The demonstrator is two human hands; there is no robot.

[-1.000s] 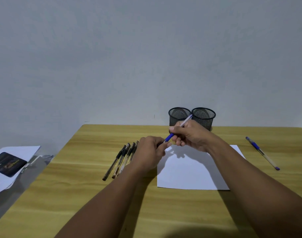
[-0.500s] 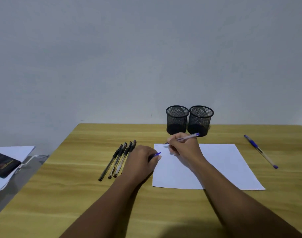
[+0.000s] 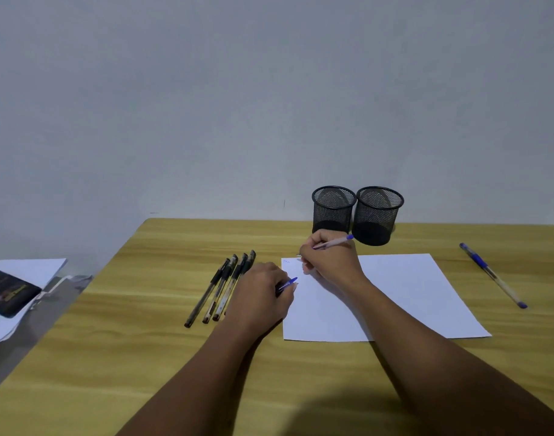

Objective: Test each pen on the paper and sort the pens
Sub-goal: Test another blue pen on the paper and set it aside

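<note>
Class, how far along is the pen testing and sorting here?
Done: blue pen cap off, held by left hand. In hand: right hand tests clear blue-ended pen on white paper sheet. Left: four black pens, one blue-capped pen; both black mesh cups look empty.

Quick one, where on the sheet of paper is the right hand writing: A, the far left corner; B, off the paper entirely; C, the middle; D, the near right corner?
A: the right hand holds the pen down at the far left corner of the paper, beside a faint blue mark there.
</note>
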